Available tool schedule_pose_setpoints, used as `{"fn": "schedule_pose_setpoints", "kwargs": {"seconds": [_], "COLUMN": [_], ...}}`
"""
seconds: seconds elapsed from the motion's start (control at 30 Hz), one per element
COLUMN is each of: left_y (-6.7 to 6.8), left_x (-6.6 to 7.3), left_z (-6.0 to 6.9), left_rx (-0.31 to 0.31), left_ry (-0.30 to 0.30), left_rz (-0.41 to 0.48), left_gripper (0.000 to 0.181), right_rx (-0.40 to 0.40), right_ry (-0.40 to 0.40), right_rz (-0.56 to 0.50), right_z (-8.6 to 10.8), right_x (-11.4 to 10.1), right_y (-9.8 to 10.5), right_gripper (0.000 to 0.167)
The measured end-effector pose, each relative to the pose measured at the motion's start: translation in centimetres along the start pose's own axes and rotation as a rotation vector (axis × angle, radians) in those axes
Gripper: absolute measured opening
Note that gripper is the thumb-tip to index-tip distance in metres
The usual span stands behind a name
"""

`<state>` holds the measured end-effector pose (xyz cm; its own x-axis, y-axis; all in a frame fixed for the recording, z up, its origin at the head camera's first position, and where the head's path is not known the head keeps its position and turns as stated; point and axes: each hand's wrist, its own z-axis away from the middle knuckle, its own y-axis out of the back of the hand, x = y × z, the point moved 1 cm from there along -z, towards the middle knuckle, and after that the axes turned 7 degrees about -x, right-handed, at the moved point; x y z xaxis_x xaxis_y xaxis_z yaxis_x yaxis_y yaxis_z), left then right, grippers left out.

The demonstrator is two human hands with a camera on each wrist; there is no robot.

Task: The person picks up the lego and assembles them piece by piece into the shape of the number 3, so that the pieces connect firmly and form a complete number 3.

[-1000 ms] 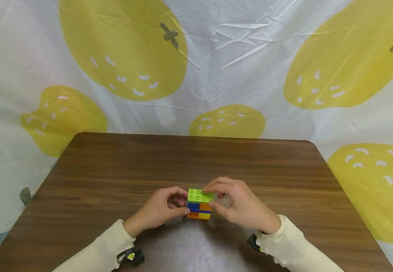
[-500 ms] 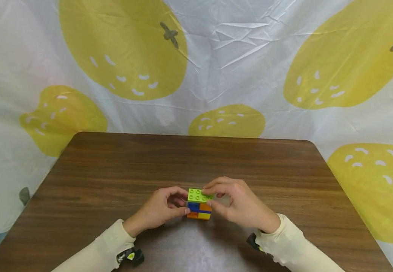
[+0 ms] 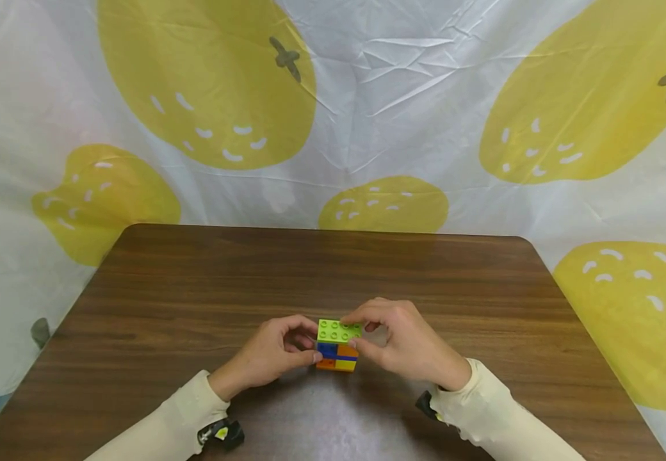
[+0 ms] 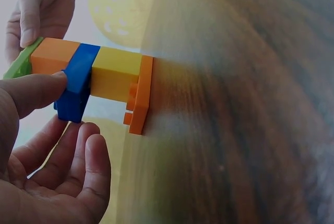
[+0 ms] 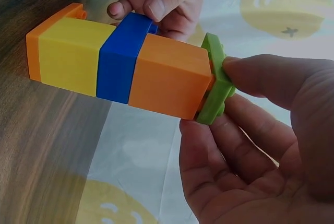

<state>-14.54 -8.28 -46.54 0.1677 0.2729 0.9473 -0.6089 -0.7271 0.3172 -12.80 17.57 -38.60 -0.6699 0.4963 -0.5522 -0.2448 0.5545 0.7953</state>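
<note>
A small stack of toy building bricks stands on the table in front of me. From the bottom up it has a thin orange plate, a yellow brick, a blue plate, an orange brick and a lime green studded plate. My left hand pinches the blue plate between thumb and fingers. At the top, my right hand holds the green plate by its right end. A narrow gap with an orange stud shows between green plate and orange brick in the right wrist view.
The brown wooden table reaches back to a white cloth printed with yellow fruit, which hangs behind it. Black bands sit around both wrists.
My right thumb and fingertips have shifted slightly left along the green plate, by a very small amount. The left hand and the stack look the same.
</note>
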Motion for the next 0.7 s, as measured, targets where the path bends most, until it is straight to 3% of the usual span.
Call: {"fn": "schedule_pose_setpoints", "kwargs": {"seconds": [0.43,0.7], "left_y": [-0.02,0.00], "left_x": [0.07,0.28], "left_z": [0.07,0.13], "left_rx": [0.009,0.015], "left_ry": [-0.003,0.006], "left_rz": [-0.007,-0.005], "left_gripper": [0.036,0.037], "right_rx": [-0.006,-0.015], "right_ry": [0.014,-0.023], "right_rz": [0.001,-0.003], "right_z": [-0.40,-0.37], "right_x": [0.06,0.42], "right_y": [0.05,0.09], "right_gripper": [0.026,0.027]}}
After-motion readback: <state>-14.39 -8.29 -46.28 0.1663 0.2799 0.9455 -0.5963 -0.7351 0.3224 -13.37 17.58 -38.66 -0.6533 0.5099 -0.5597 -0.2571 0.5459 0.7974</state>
